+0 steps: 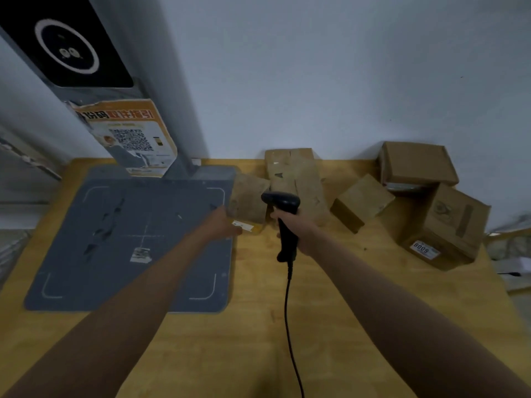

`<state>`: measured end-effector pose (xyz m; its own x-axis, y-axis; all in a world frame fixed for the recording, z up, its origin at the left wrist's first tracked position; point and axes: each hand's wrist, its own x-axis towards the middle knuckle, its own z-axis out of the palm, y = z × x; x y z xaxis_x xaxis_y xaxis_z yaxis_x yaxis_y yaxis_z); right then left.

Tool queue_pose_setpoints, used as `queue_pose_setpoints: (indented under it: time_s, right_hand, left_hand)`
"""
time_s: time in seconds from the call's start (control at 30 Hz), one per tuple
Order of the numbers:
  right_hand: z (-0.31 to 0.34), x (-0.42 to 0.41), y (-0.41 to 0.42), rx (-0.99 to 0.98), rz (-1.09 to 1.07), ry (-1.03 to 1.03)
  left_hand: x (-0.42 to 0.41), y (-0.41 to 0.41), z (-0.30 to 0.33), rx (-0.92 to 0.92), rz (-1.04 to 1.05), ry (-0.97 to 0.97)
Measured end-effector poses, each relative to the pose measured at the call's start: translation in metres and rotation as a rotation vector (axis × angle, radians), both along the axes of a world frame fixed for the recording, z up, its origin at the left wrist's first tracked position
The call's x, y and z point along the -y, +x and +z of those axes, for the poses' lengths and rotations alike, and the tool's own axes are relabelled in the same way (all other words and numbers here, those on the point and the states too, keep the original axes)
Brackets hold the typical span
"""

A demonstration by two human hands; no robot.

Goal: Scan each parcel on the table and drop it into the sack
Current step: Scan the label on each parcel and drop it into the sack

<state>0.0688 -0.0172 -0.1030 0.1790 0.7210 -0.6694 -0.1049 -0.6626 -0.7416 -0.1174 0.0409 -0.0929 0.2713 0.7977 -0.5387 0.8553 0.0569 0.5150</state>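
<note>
From the head view, the right hand (290,222) gripped the black corded handheld scanner (283,214), aimed towards a small brown cardboard parcel (248,201) on the yellow wooden table (330,297). The left hand (222,222) touched that parcel's near edge; its finger posture was too blurred to tell. No sack showed. A tilted white label (242,225) might defeat the scan.

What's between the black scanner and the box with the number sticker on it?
In the head view, one small cardboard box lies tilted between the scanner and the stickered box. Around it shows bare wooden table.
</note>
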Motion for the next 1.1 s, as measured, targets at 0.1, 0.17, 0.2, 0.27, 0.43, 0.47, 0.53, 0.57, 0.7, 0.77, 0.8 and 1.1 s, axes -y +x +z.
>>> queue_pose_setpoints:
  time_s: [0.1, 0.17, 0.2, 0.27, 0.43, 0.47, 0.53, 0.57, 0.7, 0.77, 0.8, 1.1]
  right_hand:
    - [-0.023, -0.004, -0.008, -0.05, -0.017, -0.033]
    - [-0.033, -0.007, -0.013, -0.097, -0.012, -0.039]
    - [-0.036, -0.008, -0.015, -0.116, -0.01, -0.035]
    - [-0.039, -0.012, -0.017, -0.142, -0.006, -0.004]
    - [-0.042, -0.008, -0.017, -0.172, 0.02, 0.04]
    - [-0.041, -0.003, -0.016, -0.174, 0.032, 0.05]
    - [-0.039, 0.011, -0.014, -0.188, 0.049, 0.086]
    - [-0.038, 0.021, -0.013, -0.198, 0.053, 0.101]
    - [-0.025, 0.073, -0.01, -0.206, 0.085, 0.101]
    - [-0.016, 0.105, -0.01, -0.212, 0.068, 0.09]
    - [-0.013, 0.124, -0.01, -0.214, 0.055, 0.085]
    - [-0.003, 0.275, -0.026, -0.236, -0.059, 0.093]
  left_hand:
    - [-0.01, -0.001, -0.014, 0.128, 0.125, -0.075]
    - [-0.013, -0.001, -0.022, 0.194, 0.204, -0.106]
    - [-0.014, -0.001, -0.025, 0.211, 0.225, -0.106]
    - [-0.013, 0.003, -0.029, 0.225, 0.223, -0.119]
    - [-0.004, 0.0, -0.034, 0.291, 0.229, -0.152]
    - [0.0, -0.003, -0.034, 0.311, 0.233, -0.163]
    - [0.011, -0.009, -0.034, 0.346, 0.244, -0.179]
    - [0.02, -0.012, -0.031, 0.351, 0.246, -0.179]
    - [0.07, -0.025, -0.024, 0.384, 0.245, -0.199]
    - [0.105, -0.03, -0.022, 0.391, 0.218, -0.205]
    - [0.124, -0.033, -0.021, 0.387, 0.201, -0.199]
    - [0.253, -0.048, -0.021, 0.379, 0.153, -0.273]
